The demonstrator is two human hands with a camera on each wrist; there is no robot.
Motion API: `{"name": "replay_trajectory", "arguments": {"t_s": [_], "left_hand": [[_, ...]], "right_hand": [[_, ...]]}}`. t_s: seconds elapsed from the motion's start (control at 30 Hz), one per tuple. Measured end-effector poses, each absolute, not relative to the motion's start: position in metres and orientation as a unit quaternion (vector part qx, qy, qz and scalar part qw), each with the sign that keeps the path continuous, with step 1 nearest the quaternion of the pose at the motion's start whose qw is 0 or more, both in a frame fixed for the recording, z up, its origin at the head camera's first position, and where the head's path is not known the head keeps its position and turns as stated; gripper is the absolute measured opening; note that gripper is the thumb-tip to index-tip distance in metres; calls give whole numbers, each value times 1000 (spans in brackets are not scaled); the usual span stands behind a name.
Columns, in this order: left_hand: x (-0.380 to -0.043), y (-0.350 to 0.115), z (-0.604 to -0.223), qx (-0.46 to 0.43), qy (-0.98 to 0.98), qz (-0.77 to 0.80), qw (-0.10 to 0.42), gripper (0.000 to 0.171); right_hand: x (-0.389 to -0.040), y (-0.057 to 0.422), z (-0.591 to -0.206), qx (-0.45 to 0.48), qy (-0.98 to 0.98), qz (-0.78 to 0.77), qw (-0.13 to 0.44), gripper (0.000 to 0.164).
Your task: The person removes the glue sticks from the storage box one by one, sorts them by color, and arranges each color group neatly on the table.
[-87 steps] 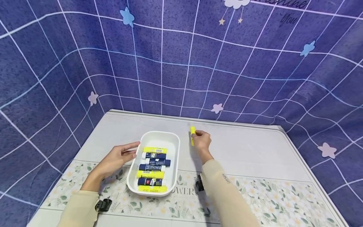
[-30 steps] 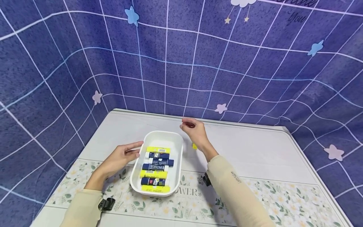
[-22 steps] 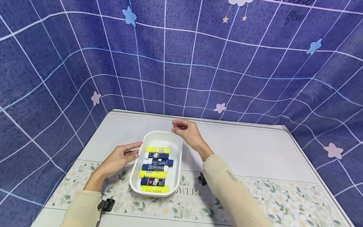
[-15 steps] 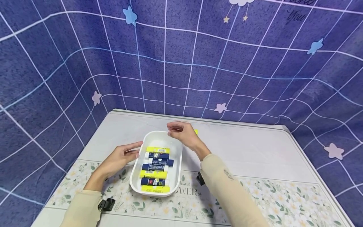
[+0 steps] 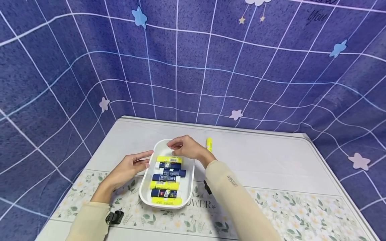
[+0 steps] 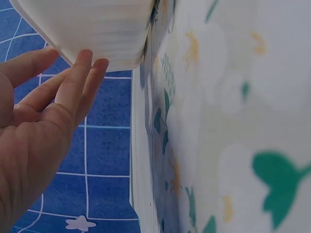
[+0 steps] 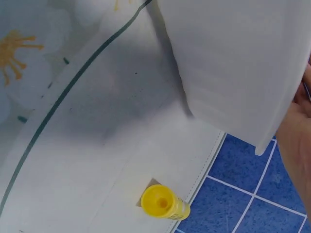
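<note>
In the head view, a white plastic tray holds a column of yellow and navy glue sticks lying crosswise. My left hand touches the tray's left rim with extended fingertips; the left wrist view shows them against the tray's outer wall. Over the far end of the tray hovers my right hand, fingers loosely bent, just above the farthest yellow glue stick. I see nothing between its fingers. One yellow glue stick lies alone on the table right of the tray, its end visible in the right wrist view.
The table has a white cover with a floral band across the front. A purple-blue grid-patterned curtain rises behind and at the sides. Wrist cameras sit on both sleeves.
My right hand let go of a yellow glue stick right of the tray, then moved left and over the tray's far end. The left hand stays at the rim.
</note>
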State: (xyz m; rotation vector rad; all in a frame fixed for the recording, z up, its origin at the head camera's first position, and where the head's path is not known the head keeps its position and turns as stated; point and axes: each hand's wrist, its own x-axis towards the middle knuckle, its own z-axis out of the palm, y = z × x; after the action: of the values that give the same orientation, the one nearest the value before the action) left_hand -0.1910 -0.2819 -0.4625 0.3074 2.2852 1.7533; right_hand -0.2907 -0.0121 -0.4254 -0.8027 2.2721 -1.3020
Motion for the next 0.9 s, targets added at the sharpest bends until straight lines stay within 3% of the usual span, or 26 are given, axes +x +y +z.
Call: {"name": "replay_trajectory", "arguments": {"t_s": [0.4, 0.9], "left_hand": [[-192, -283, -464, 102, 784, 601, 121, 57], [-192, -282, -463, 96, 785, 600, 120, 57]], "right_hand": [[-295, -29, -430, -278, 844, -386, 248, 31], [-292, -41, -439, -268, 882, -311, 233, 25]]}}
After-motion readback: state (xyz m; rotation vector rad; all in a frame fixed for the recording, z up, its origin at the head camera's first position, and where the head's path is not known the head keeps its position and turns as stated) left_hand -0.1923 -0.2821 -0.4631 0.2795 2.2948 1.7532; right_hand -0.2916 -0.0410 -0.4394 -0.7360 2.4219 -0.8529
